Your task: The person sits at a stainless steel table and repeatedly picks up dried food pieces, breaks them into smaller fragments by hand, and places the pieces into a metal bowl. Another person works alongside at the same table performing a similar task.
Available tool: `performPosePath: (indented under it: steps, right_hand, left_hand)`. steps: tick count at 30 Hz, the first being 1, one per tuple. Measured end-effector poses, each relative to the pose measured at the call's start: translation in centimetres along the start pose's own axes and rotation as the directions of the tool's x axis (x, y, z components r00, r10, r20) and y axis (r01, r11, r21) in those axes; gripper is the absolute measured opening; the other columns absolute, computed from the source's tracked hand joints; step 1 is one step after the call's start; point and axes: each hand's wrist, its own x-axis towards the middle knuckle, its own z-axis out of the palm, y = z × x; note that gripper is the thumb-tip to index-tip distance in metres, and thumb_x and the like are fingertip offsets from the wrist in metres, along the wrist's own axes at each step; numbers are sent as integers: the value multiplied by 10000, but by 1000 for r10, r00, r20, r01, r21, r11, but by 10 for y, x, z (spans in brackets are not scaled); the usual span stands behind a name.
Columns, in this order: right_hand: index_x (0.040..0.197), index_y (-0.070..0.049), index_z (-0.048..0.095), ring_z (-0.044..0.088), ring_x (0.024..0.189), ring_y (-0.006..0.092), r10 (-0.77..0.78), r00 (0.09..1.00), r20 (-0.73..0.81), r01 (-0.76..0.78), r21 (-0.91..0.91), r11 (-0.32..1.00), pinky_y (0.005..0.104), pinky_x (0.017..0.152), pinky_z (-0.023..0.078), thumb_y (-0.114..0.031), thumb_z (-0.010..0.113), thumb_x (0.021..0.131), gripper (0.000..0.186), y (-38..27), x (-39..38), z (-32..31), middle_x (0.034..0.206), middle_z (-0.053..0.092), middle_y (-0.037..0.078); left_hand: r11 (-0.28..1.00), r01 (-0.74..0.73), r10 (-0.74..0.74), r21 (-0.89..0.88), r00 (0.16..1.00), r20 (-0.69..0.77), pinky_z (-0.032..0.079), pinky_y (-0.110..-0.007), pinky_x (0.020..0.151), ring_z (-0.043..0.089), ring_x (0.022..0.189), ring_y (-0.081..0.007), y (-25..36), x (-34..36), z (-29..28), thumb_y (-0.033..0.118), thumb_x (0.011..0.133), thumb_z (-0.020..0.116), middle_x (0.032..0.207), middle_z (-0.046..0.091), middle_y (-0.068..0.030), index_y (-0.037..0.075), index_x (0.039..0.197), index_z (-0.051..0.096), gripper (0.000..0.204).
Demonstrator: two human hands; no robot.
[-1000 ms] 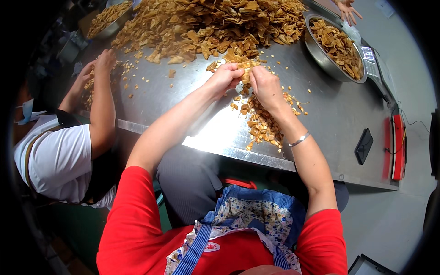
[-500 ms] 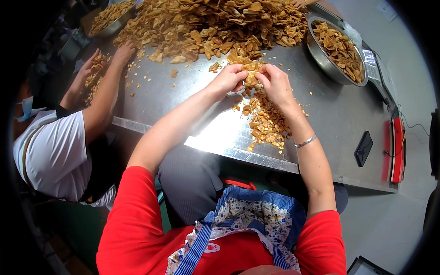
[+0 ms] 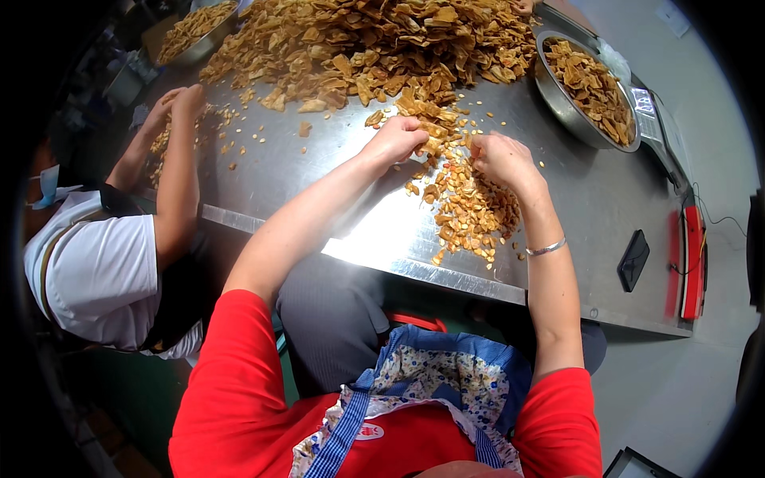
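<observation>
My left hand (image 3: 396, 142) is closed in a pinch, with a wrinkled brown dried slice (image 3: 431, 146) at its fingertips. To its right, my right hand (image 3: 504, 162) has its fingers curled down at the edge of a small heap of seeds and bits (image 3: 470, 211). Whatever those fingers hold is hidden. The heap is yellow to orange-brown and runs toward the table's front edge. Beyond both hands, a large pile of dried brown slices (image 3: 374, 48) covers the far part of the metal table (image 3: 295, 179).
A steel bowl (image 3: 564, 110) of similar slices stands at the far right; another bowl (image 3: 199, 49) is at the far left. A dark phone (image 3: 633, 260) lies near a red object (image 3: 692, 263). At left, a co-worker's hands (image 3: 179, 102) hover above scattered seeds.
My right hand has moved right and slightly nearer, away from my left hand and the slice both were at. My left hand has barely moved. The co-worker's hands have come together.
</observation>
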Motion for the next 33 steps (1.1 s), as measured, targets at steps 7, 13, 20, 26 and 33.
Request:
performPosePath:
  steps: [7,13,20,26,33]
  right_hand:
    - [769,-58,518,564,701,273,-228,929,-292,235,-11,972,380,613,455,-359,540,776,302,-32,6,4,748,531,102]
    - [743,-27,492,544,648,280,-257,948,-187,290,181,940,359,568,428,-399,483,825,381,-30,7,5,703,539,120]
    - [712,14,475,443,554,181,-264,950,-165,300,712,635,309,517,366,-324,436,878,378,-36,8,3,574,454,98]
    - [684,16,484,447,509,195,-236,937,-256,348,655,671,326,495,366,-296,417,884,377,-39,5,5,549,456,107]
    - [642,1,459,431,479,112,-111,977,-180,211,883,419,260,424,352,-295,409,890,389,-48,4,9,524,444,39]
  left_hand:
    - [995,-40,40,90,999,3,239,-176,400,337,437,-24,6,-6,6,129,798,518,529,430,47,86,650,496,156]
    - [989,-97,128,-109,935,332,256,-187,438,337,487,-26,9,-7,-5,139,804,519,572,424,58,79,711,529,112]
    - [926,-42,253,-376,807,533,229,-179,427,334,502,-23,14,-11,-15,212,829,523,624,424,54,64,823,525,148]
    - [885,58,259,-462,763,592,232,-195,417,317,472,-43,7,-5,-16,223,829,519,565,381,47,53,819,506,170]
    - [816,125,315,-565,723,615,236,-176,387,315,423,-36,10,-10,-15,223,819,526,514,361,53,59,778,473,177]
